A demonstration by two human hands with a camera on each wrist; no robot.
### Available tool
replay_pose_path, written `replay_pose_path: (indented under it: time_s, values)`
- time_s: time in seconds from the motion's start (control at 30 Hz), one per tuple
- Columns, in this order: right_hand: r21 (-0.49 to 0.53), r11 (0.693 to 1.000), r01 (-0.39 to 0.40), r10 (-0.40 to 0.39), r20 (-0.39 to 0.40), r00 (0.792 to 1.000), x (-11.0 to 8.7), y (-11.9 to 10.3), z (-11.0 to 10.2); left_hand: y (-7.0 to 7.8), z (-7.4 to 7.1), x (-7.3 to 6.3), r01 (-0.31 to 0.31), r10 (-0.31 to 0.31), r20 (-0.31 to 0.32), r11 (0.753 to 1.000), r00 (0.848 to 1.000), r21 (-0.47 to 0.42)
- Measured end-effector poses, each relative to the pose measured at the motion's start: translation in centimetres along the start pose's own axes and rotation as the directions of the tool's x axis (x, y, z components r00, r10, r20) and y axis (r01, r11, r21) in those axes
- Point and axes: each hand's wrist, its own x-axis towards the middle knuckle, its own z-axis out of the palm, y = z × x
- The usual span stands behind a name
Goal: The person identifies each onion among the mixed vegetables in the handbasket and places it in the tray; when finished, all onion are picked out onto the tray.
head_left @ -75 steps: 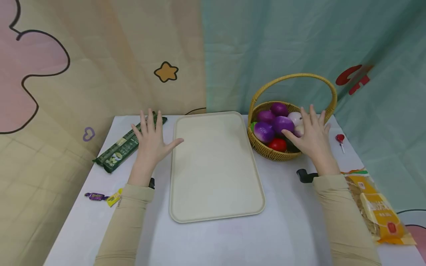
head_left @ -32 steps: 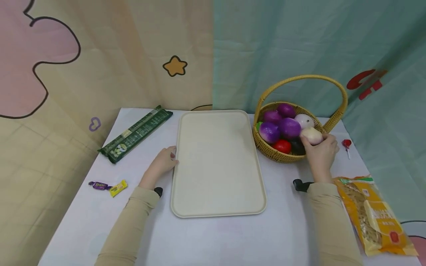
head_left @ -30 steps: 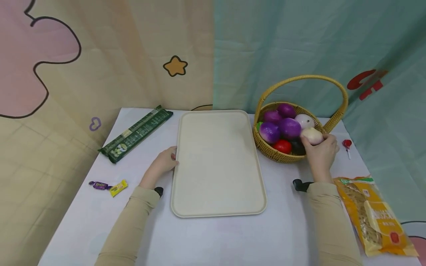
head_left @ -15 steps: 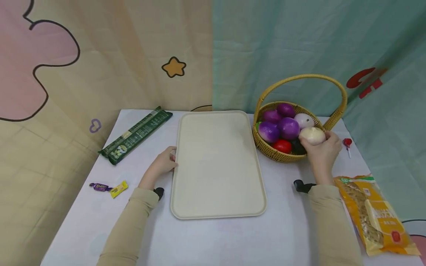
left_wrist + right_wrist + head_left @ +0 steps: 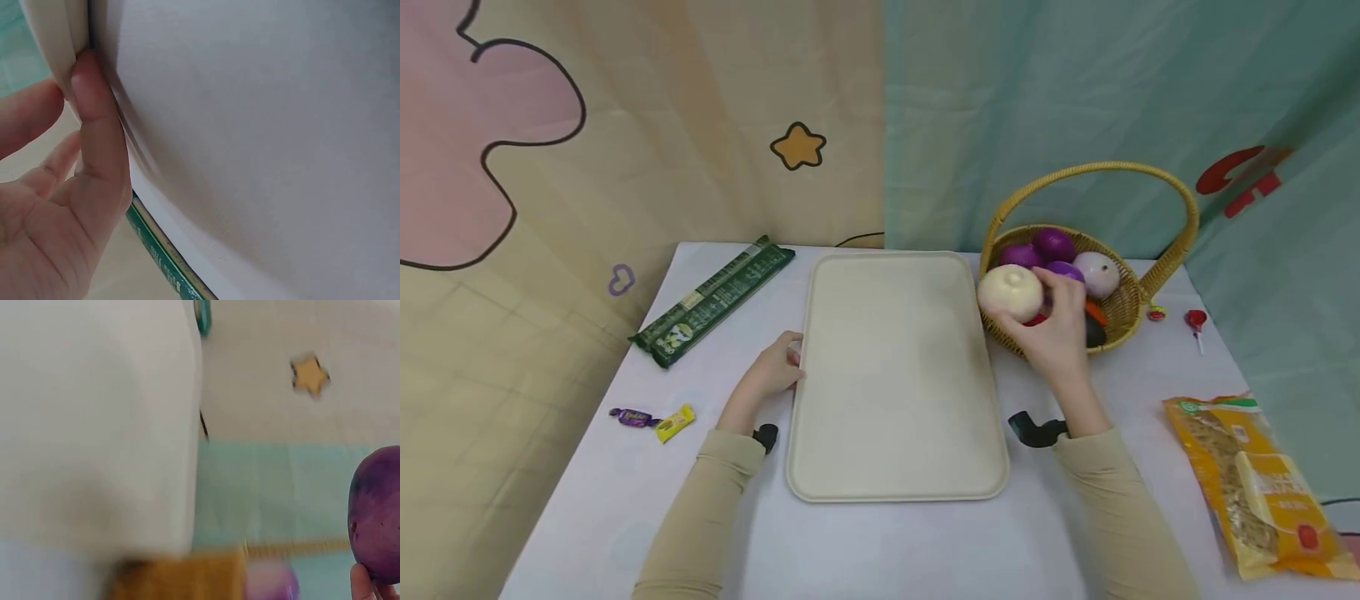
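My right hand (image 5: 1054, 333) grips a round, turnip-like vegetable (image 5: 1011, 293), cream on the side facing the head camera. In the right wrist view that vegetable (image 5: 378, 515) shows purple, with fingertips (image 5: 362, 584) beneath it. It is held over the left front rim of a wicker basket (image 5: 1123, 337). Purple vegetables (image 5: 1054, 245), a whitish round one (image 5: 1097, 275), something orange (image 5: 1096, 313) and something dark (image 5: 1093, 333) lie inside; a red item is mostly hidden. My left hand (image 5: 775, 367) pinches the left edge of a cream tray (image 5: 895, 375) between thumb and finger.
A green long packet (image 5: 713, 302) lies at the back left, with purple (image 5: 634, 417) and yellow (image 5: 675, 423) wrapped sweets nearer. To the right are a red lollipop (image 5: 1197, 320), a small wrapped sweet (image 5: 1156, 312) and an orange bag (image 5: 1262, 487). The basket's tall handle (image 5: 1097, 169) arches upward.
From open and raised, both hands came down: the left took the tray's edge, the right took the turnip-like vegetable. The right hand has lifted it leftward, uncovering the orange thing and a small sweet.
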Motion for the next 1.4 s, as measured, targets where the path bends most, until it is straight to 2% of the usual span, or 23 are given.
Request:
replay_pose_path:
  time_s: [0.03, 0.1, 0.2, 0.27, 0.43, 0.53, 0.6, 0.73, 0.9, 1.0, 1.13, 1.27, 1.4]
  values:
    - [0.021, 1.000, 0.018, -0.019, 0.048, 0.999, 0.1, -0.5, 1.4, 0.0, -0.1, 0.0, 0.006, -0.006, -0.006, 1.000, 1.000, -0.006]
    - [0.073, 0.997, -0.020, 0.008, 0.166, 0.986, 0.3, -1.1, 4.6, 0.0, -0.1, 0.1, 0.020, -0.020, -0.014, 1.000, 1.000, -0.020]
    - [0.135, 0.985, -0.108, 0.061, 0.315, 0.947, 0.8, -1.1, 9.4, 0.0, -0.1, 0.1, 0.054, -0.055, -0.013, 0.996, 0.998, -0.073]
    - [0.157, 0.973, -0.169, 0.098, 0.382, 0.919, 1.0, -0.9, 12.4, -0.1, 0.0, 0.1, 0.080, -0.082, -0.008, 0.991, 0.997, -0.108]
    - [0.204, 0.943, -0.264, 0.144, 0.466, 0.873, 1.3, -0.3, 18.4, -0.2, 0.3, 0.0, 0.130, -0.133, 0.002, 0.972, 0.991, -0.194]
    - [0.198, 0.938, -0.285, 0.161, 0.480, 0.863, 1.5, 0.0, 20.6, -0.2, 0.6, 0.0, 0.145, -0.146, 0.011, 0.964, 0.989, -0.224]
    - [0.170, 0.948, -0.267, 0.155, 0.486, 0.860, 1.8, 0.0, 21.7, -0.2, 0.6, -0.1, 0.155, -0.155, 0.016, 0.959, 0.988, -0.237]
    - [0.115, 0.972, -0.206, 0.124, 0.496, 0.860, 2.1, -0.5, 22.9, -0.2, 0.6, -0.2, 0.176, -0.178, 0.014, 0.954, 0.984, -0.241]
    - [0.074, 0.981, -0.177, 0.121, 0.478, 0.870, 2.4, -0.9, 23.3, -0.2, 0.4, 0.1, 0.178, -0.184, -0.003, 0.959, 0.983, -0.222]
    - [0.051, 0.985, -0.166, 0.123, 0.469, 0.875, 2.4, -0.9, 23.1, -0.1, 0.6, 0.1, 0.183, -0.187, 0.001, 0.957, 0.982, -0.227]
    - [0.044, 0.985, -0.167, 0.126, 0.476, 0.870, 2.3, -0.9, 22.6, -0.1, 0.7, 0.1, 0.190, -0.193, 0.011, 0.955, 0.981, -0.228]
    - [0.036, 0.988, -0.149, 0.114, 0.481, 0.869, 2.1, -1.4, 21.2, -0.1, 0.5, 0.1, 0.180, -0.182, 0.011, 0.958, 0.983, -0.222]
    - [0.102, 0.989, -0.107, 0.052, 0.440, 0.897, 1.7, -2.3, 17.1, -0.2, 0.4, -0.1, 0.170, -0.170, 0.020, 0.961, 0.985, -0.218]
